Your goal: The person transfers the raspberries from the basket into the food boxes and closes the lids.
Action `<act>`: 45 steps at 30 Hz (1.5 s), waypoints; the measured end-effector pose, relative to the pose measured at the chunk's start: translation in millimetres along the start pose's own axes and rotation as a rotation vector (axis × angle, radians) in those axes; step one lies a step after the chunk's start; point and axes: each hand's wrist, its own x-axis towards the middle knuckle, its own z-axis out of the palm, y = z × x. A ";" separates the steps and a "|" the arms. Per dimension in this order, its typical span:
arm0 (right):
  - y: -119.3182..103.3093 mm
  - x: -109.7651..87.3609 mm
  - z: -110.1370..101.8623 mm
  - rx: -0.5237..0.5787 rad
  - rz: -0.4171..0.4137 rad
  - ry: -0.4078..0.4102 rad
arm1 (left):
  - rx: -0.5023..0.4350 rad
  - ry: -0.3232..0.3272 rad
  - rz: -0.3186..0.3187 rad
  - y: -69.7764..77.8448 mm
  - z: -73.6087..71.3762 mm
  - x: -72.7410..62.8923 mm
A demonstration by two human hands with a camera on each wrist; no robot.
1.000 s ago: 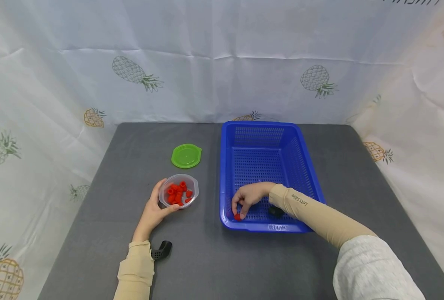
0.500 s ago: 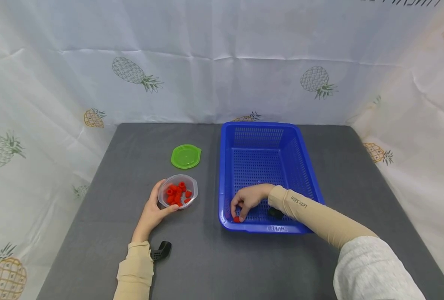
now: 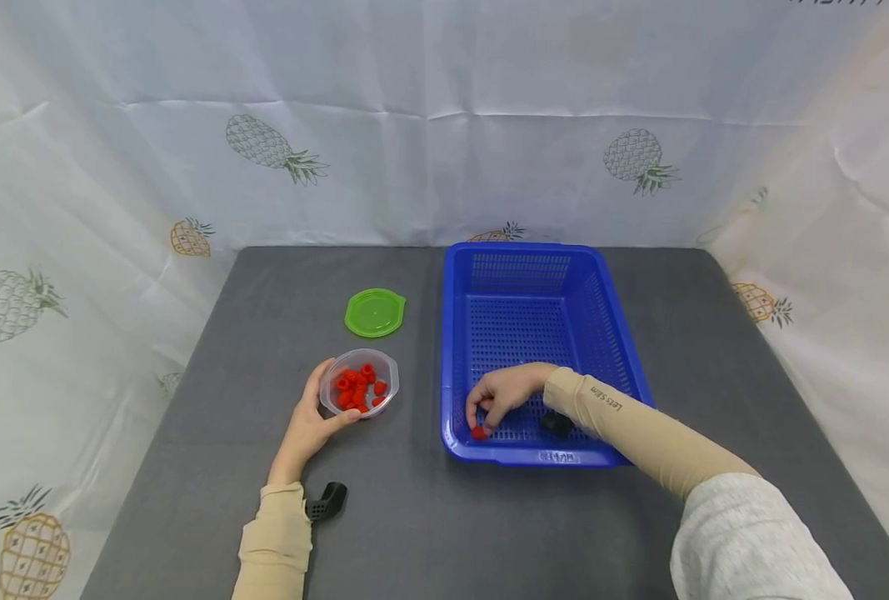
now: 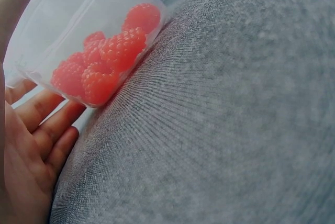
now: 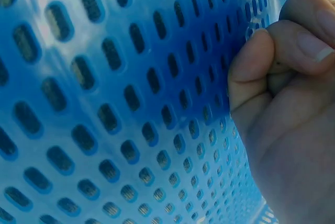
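In the head view my left hand [image 3: 305, 429] holds a small clear plastic container [image 3: 393, 377], with its thumb at the near rim and fingers along the left side. Several red raspberries [image 4: 123, 48] lie in it, mostly towards its left side. My right hand [image 3: 506, 392] reaches into the blue plastic basket [image 3: 450, 333], at the near left corner. There its thumb and forefinger pinch a single raspberry [image 3: 478, 433]. From the right wrist, only curled fingers [image 5: 252, 56] and the slotted basket wall show; the raspberry is hidden.
A green lid [image 3: 374, 313] lies flat behind the container. The black piece [image 3: 328, 502] is at my left wrist, and another dark piece [image 3: 557, 423] shows under my right wrist. Grey cloth covers the table [image 3: 429, 533]; a pineapple-print curtain [image 3: 444, 167] surrounds it.
Both hands keep nearly the same places. The right hand stays at the raspberry in the basket corner with only a slight shift; the left hand still holds the container.
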 end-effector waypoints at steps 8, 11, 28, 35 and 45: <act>4.0 -0.8 -2.2 0.039 -0.028 0.004 | -0.002 -0.004 -0.014 0.3 -0.3 -0.4; 4.7 -1.3 -3.1 0.040 -0.032 0.001 | 0.000 0.000 -0.015 0.7 -0.4 -0.5; 0.8 -27.4 -27.7 0.298 -0.175 0.188 | -0.003 -0.003 -0.020 1.4 -0.6 -0.1; -13.5 -39.8 -38.9 0.387 -0.244 0.252 | -0.014 0.000 -0.014 1.7 -0.8 -3.5; -41.0 -44.2 -52.4 0.376 -0.327 0.308 | -0.026 -0.003 -0.013 2.8 -1.3 -1.8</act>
